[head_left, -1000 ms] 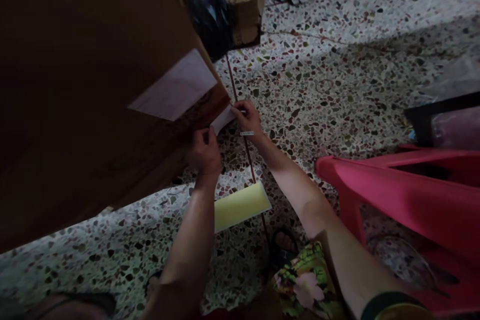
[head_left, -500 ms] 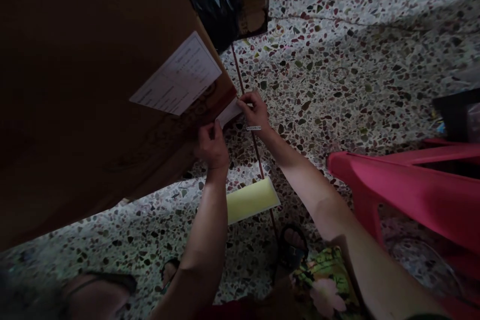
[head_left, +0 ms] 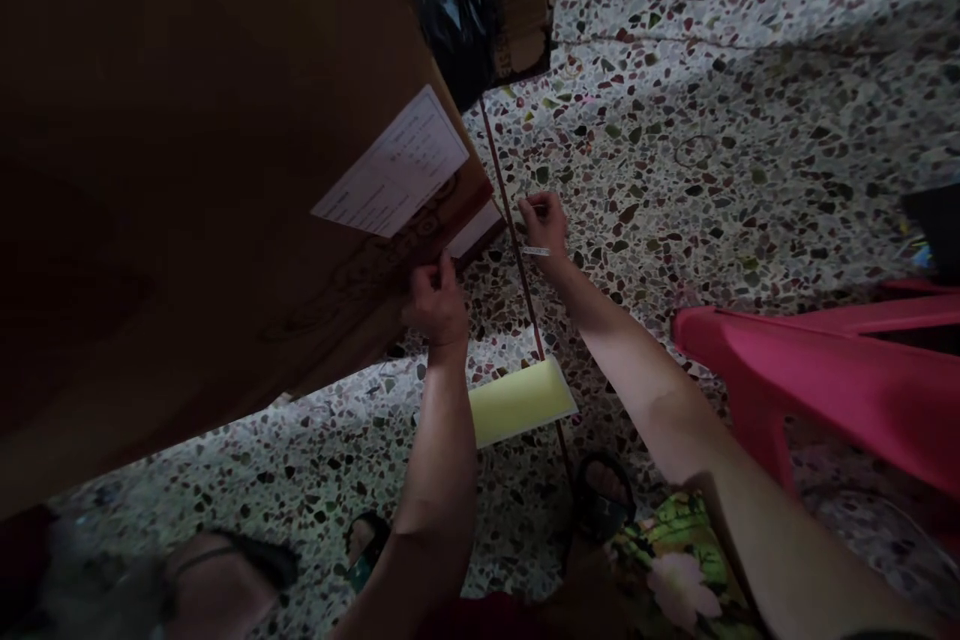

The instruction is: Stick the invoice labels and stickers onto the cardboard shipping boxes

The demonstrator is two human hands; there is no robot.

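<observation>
A big brown cardboard box (head_left: pixel 225 120) fills the left, with a large printed white sheet (head_left: pixel 401 165) on its side. Below that sheet, a narrow white label (head_left: pixel 476 228) lies along the box's lower edge near the corner. My left hand (head_left: pixel 439 308) is at the label's left end, fingers curled and a fingertip touching it. Just past the box corner, my right hand (head_left: pixel 546 223) is apart from the label, thumb and fingers pinched together. Whether anything is between them is hidden. A small printed strip (head_left: pixel 535 251) shows at my right wrist.
A yellow sheet with a white border (head_left: pixel 523 403) lies on the speckled floor (head_left: pixel 675 120). At the right stands a pink plastic stool (head_left: pixel 810 360). Behind the box are a black plastic bag (head_left: pixel 450 15) and a smaller carton (head_left: pixel 521 15). Sandalled feet (head_left: pixel 604 490) are below.
My right hand has let go of the label's right end and moved right, away from the box. My left hand stays by the label's left end. The view has shifted slightly.
</observation>
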